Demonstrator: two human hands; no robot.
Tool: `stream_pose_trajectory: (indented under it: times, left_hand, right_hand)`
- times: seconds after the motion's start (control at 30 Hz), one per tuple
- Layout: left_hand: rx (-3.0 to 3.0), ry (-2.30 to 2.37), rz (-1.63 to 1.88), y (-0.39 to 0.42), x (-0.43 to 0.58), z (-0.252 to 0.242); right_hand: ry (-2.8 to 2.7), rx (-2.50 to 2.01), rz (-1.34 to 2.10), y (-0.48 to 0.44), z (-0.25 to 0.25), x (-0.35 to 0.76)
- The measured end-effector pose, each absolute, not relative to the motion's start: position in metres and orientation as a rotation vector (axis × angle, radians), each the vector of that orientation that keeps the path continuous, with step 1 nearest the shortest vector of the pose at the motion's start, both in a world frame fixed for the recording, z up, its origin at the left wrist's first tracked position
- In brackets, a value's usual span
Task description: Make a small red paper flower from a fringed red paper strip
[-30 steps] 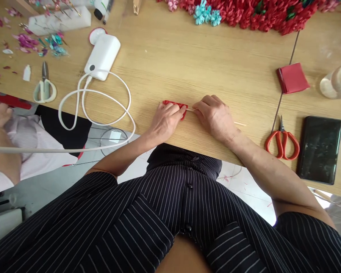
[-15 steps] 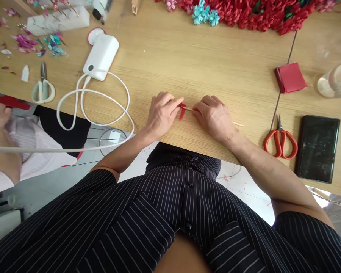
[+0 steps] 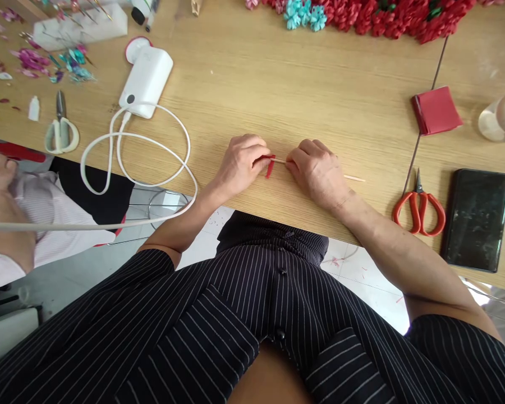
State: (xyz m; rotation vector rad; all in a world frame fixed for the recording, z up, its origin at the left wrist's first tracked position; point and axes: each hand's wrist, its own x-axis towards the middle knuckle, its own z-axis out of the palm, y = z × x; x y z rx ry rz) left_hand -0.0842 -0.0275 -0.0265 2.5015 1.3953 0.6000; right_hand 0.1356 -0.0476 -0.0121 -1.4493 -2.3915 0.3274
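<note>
My left hand (image 3: 243,163) pinches a small strip of red material (image 3: 270,167) between thumb and fingertips, just above the table's front part. A thin pale wooden stick (image 3: 279,161) runs from the red strip to the right. My right hand (image 3: 317,171) is closed around this stick, whose far end sticks out past the heel of the hand. The stick's left tip lies at the red strip by my left fingers; how the two are joined is hidden.
To the right are a stack of dark red squares (image 3: 438,110), red-handled scissors (image 3: 419,210), a black phone-like device (image 3: 476,220) and a clear cup (image 3: 503,118). Left lie a white power bank (image 3: 146,81) with a looped cable and white-handled scissors (image 3: 62,134). Red flowers (image 3: 379,17) line the back.
Both hands keep their hold in nearly the same place. The red strip shows a little less, with my left fingers covering more of its top. The view has shifted slightly.
</note>
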Motion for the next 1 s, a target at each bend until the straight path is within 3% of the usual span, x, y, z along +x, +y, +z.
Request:
stream_pose_trajectory:
  times: [1.0]
  left_hand:
    - [2.538,1.411,0.653,-0.032,-0.08,-0.028]
  right_hand:
    - [-2.436,-1.49,0.365,-0.047,-0.012,0.144]
